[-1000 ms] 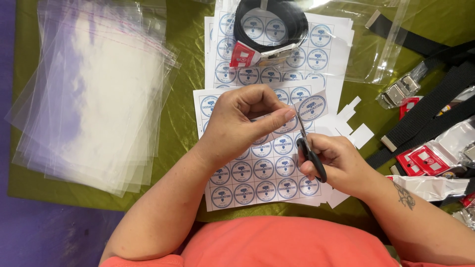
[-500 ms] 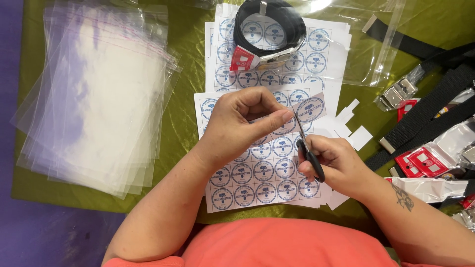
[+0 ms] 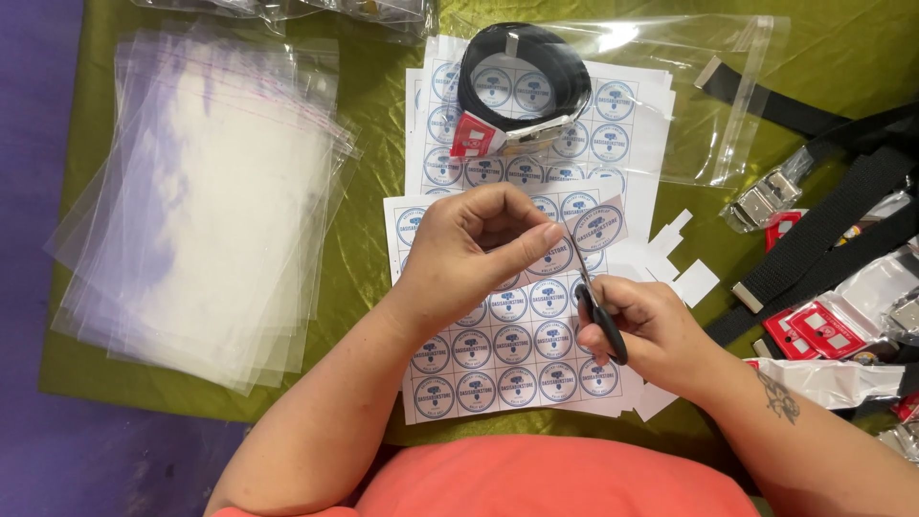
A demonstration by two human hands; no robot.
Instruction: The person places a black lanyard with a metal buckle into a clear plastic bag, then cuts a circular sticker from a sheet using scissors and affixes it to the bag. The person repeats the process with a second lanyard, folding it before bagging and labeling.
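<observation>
Head view showed little had changed: left hand [image 3: 469,251] stayed pinched on the cut-out label [image 3: 599,226], right hand [image 3: 643,321] clamped on scissors [image 3: 595,308], above the sticker sheet [image 3: 512,359].

Green cloth [image 3: 383,124] — bearing clear bags [image 3: 201,211], sticker sheets [image 3: 507,354], black belts [image 3: 823,230].

Left hand [image 3: 479,244] raised, palm down, thumb and fingertips pinched together toward the right. Right hand [image 3: 651,325] lower, fingers curled closed in a grip, wrist bent inward. Forearms converging from below.
</observation>
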